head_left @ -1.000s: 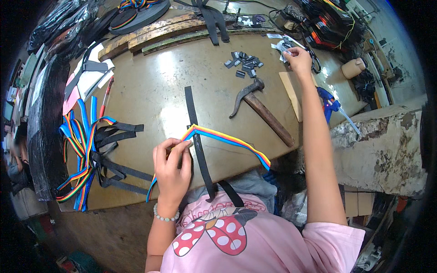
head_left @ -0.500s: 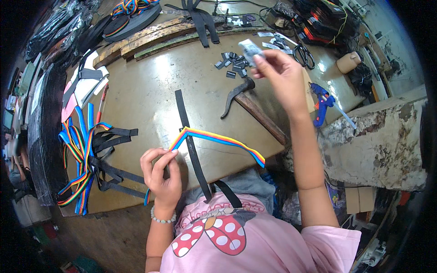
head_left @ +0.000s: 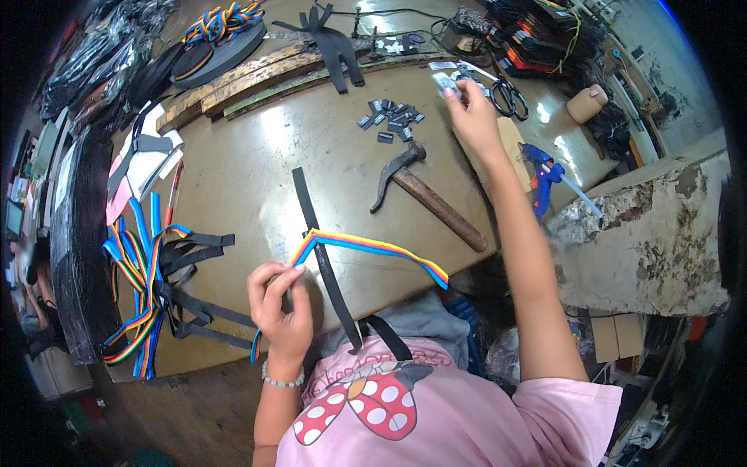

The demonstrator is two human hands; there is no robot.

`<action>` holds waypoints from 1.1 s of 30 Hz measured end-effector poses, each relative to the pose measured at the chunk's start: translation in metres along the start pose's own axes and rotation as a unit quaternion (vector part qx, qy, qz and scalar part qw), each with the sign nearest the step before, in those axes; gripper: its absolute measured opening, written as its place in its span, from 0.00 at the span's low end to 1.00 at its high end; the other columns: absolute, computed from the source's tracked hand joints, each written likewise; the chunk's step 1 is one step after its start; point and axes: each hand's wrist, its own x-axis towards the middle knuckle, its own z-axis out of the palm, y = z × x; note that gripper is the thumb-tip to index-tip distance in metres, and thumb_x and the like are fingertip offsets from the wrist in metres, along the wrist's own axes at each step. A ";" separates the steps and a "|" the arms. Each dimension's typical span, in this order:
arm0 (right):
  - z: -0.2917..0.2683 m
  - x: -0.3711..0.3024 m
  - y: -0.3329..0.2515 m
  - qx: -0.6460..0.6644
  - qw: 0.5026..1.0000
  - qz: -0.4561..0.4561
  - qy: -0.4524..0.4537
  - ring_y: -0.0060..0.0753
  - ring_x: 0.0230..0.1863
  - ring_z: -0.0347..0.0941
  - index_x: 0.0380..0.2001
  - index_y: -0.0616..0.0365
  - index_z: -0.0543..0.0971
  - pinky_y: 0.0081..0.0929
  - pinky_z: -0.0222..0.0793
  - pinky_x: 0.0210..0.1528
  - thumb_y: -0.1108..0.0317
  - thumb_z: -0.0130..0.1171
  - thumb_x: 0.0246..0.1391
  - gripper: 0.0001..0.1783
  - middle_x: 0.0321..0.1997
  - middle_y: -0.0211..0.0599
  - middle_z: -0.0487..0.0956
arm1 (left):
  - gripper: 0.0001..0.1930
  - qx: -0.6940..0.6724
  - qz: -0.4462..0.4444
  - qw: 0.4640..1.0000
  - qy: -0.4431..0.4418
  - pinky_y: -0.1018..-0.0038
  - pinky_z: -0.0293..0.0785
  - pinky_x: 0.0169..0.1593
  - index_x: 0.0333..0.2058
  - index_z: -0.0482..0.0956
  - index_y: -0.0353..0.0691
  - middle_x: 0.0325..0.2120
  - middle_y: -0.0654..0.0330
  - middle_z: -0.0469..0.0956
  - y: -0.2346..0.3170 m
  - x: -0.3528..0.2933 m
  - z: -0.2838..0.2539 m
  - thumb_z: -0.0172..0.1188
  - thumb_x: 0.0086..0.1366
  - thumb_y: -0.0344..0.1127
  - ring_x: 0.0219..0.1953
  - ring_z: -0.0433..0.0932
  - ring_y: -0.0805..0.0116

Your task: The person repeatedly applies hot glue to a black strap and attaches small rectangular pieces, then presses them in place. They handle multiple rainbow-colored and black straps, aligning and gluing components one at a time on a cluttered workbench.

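Note:
My left hand (head_left: 282,311) pinches a striped yellow, red and blue strap (head_left: 377,247) between thumb and fingers at the table's near edge. The strap bends at a peak over a black strap (head_left: 333,288), and its free end trails to the right. The black strap runs from the tabletop toward my lap. Farther off on the right, my right hand (head_left: 476,121) is closed on a small pale, translucent packet (head_left: 445,84), above the table near white labels and scissors. What the packet contains is too small to tell.
A hammer (head_left: 437,204) with a wooden handle lies right of the straps, below small black pieces (head_left: 395,118). Black scissors (head_left: 510,101) and a blue glue gun (head_left: 545,180) are at the right. Bundled striped and black straps (head_left: 144,288) lie left; wooden planks (head_left: 233,89) line the back.
My right hand has moved farther away with the packet, toward the labels and scissors, uncovering more of the hammer's handle. My left hand keeps its pinch on the striped strap.

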 end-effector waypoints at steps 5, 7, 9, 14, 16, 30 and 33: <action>-0.015 -0.118 -0.122 0.261 0.946 -0.118 -0.151 0.31 0.38 0.77 0.39 0.61 0.79 0.30 0.73 0.40 0.67 0.62 0.58 0.09 0.36 0.37 0.79 | 0.18 -0.159 -0.091 0.982 -0.044 0.68 0.71 0.53 0.56 0.72 0.30 0.52 0.50 0.73 0.021 -0.005 -0.004 0.50 0.72 0.33 0.52 0.74 0.60; -0.006 -0.163 -0.145 0.327 0.895 -0.091 -0.289 0.25 0.39 0.76 0.40 0.62 0.80 0.25 0.72 0.36 0.69 0.63 0.58 0.09 0.38 0.36 0.79 | 0.29 -0.317 -0.163 0.934 -0.022 0.65 0.69 0.60 0.62 0.63 0.23 0.60 0.43 0.69 0.028 -0.005 -0.005 0.44 0.76 0.46 0.60 0.71 0.55; 0.003 -0.189 -0.155 0.434 0.818 0.064 -0.373 0.19 0.40 0.74 0.41 0.63 0.80 0.19 0.71 0.33 0.70 0.62 0.59 0.09 0.40 0.34 0.78 | 0.29 -0.295 -0.188 0.936 -0.050 0.62 0.68 0.60 0.60 0.65 0.21 0.58 0.40 0.71 0.035 -0.006 -0.015 0.45 0.76 0.47 0.60 0.72 0.52; 0.013 -0.193 -0.151 0.551 0.748 0.088 -0.358 0.12 0.42 0.71 0.45 0.64 0.79 0.13 0.70 0.33 0.73 0.59 0.62 0.10 0.43 0.32 0.77 | 0.16 -0.296 -0.123 0.947 -0.026 0.67 0.75 0.53 0.51 0.77 0.29 0.44 0.46 0.81 0.037 -0.001 -0.025 0.62 0.66 0.27 0.51 0.79 0.59; 0.011 -0.191 -0.149 0.567 0.729 0.141 -0.357 0.17 0.41 0.73 0.44 0.65 0.78 0.15 0.73 0.35 0.74 0.59 0.62 0.09 0.44 0.35 0.76 | 0.19 -0.300 -0.140 0.944 -0.007 0.70 0.76 0.51 0.50 0.77 0.31 0.42 0.47 0.82 0.041 -0.002 -0.021 0.64 0.59 0.18 0.49 0.80 0.62; -0.020 -0.184 -0.153 0.411 0.846 0.205 -0.269 0.19 0.31 0.78 0.36 0.67 0.79 0.15 0.74 0.30 0.79 0.66 0.53 0.08 0.36 0.38 0.79 | 0.10 -0.378 -0.272 0.885 -0.008 0.81 0.71 0.29 0.45 0.78 0.30 0.34 0.58 0.75 0.029 0.021 -0.038 0.60 0.66 0.28 0.31 0.74 0.74; -0.020 -0.184 -0.155 0.327 0.894 0.149 -0.269 0.16 0.30 0.77 0.34 0.67 0.80 0.14 0.72 0.29 0.78 0.67 0.52 0.07 0.33 0.35 0.80 | 0.11 -0.598 -0.383 0.703 -0.029 0.83 0.67 0.22 0.45 0.75 0.30 0.34 0.59 0.74 0.035 0.017 -0.037 0.61 0.66 0.29 0.27 0.72 0.78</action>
